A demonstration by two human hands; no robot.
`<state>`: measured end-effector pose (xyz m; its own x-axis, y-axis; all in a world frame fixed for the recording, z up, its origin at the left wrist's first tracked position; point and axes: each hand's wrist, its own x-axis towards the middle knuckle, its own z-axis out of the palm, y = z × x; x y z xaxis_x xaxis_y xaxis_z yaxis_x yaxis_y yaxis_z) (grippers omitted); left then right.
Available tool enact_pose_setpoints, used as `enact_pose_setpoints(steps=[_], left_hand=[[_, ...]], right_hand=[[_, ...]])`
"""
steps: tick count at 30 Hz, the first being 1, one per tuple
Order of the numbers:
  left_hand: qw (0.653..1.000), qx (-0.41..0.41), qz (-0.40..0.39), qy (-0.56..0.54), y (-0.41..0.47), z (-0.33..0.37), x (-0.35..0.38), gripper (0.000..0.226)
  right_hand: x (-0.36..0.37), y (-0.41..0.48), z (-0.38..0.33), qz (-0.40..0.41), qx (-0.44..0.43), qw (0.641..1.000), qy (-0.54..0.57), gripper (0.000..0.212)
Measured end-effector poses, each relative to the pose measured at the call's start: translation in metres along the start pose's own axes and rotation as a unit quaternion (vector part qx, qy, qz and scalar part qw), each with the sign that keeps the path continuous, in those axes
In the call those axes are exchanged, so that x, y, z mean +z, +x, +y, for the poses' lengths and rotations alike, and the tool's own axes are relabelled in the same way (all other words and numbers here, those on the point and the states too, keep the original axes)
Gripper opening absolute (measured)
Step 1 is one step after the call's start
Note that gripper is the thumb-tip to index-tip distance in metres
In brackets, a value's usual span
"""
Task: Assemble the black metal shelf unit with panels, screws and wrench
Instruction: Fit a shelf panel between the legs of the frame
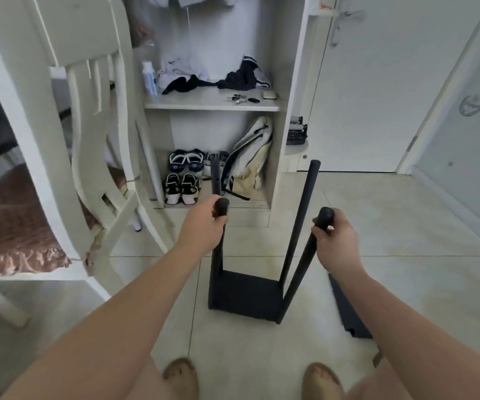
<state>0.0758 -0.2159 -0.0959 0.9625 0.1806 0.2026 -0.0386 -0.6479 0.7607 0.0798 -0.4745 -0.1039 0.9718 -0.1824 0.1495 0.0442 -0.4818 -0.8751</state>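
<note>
Right of the white chair, grips the near-left post in a curled left hand. Steadies the shelf unit, its lone panel down on mid-floor tiles. Clasps the near-right post in the right hand. Could rack the posts if pulled unevenly; could trip on spare panel lying rightward.

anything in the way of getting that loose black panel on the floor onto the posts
Only the person's own arms: left hand and right hand grip the tops of the near posts, and the right forearm crosses over the loose panel. The far posts have free tops.
</note>
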Motion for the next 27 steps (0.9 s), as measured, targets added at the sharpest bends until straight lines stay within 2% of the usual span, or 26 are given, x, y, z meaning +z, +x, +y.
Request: enact_pose_setpoints(steps=[4, 12, 16, 21, 27], left_hand=[[0.999, -0.028, 0.031, -0.008, -0.005, -0.024, 0.009, 0.022], [0.994, -0.007, 0.088, -0.059, 0.006, -0.053, 0.019, 0.030], [0.993, -0.045, 0.067, -0.083, 0.008, -0.069, 0.034, 0.030], [0.994, -0.101, 0.004, -0.034, 0.014, -0.086, 0.053, 0.031], [0.993, -0.103, 0.055, -0.033, 0.016, -0.096, 0.052, 0.031]], right_hand=[[0.033, 0.003, 0.011, 0.002, 0.008, 1.000, 0.029, 0.028], [0.057, 0.023, 0.027, 0.029, -0.002, 0.999, 0.038, 0.033], [0.063, 0.033, 0.038, 0.027, 0.006, 0.999, 0.038, 0.038], [0.076, 0.046, 0.056, -0.004, 0.047, 0.999, -0.008, 0.030], [0.079, 0.061, 0.060, -0.055, 0.060, 0.996, -0.037, 0.032]])
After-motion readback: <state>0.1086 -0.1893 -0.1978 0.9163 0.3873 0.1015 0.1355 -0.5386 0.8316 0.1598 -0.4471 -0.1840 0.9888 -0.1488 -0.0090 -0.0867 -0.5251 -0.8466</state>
